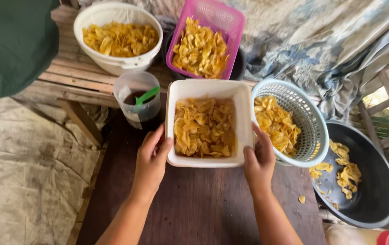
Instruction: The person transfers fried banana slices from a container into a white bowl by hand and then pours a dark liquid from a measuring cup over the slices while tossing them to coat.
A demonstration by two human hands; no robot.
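Both hands' fingers [165,147] around white chip tub [209,90]

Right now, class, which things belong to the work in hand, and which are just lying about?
In hand: left hand and right hand gripping the white square tub of yellow chips.

Lying about: blue basket, pink basket, white round colander, clear cup, black basin.

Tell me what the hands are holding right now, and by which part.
Both hands grip the white square tub of chips: left hand at its near left corner, right hand on its near right side.
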